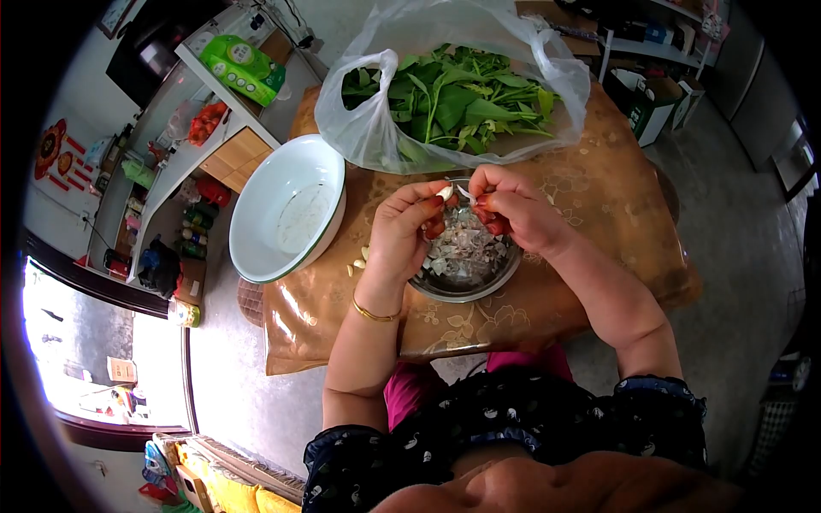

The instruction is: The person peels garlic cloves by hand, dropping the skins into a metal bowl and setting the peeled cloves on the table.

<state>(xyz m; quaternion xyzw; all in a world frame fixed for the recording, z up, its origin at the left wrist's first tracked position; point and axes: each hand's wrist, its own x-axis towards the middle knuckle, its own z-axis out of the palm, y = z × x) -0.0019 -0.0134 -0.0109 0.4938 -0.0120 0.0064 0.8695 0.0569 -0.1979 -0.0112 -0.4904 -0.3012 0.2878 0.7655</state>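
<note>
Above a metal bowl holding pale, papery garlic skins, my two hands are close together. My left hand pinches a white garlic clove between thumb and fingertips. A thin whitish strip of skin is pinched in my right hand, just beside the clove. A few garlic cloves lie on the table left of the metal bowl, partly behind my left wrist.
A white basin stands on the brown-covered table to the left. Behind the bowl, a clear plastic bag holds green leaves. Shelving with a green package stands at the left.
</note>
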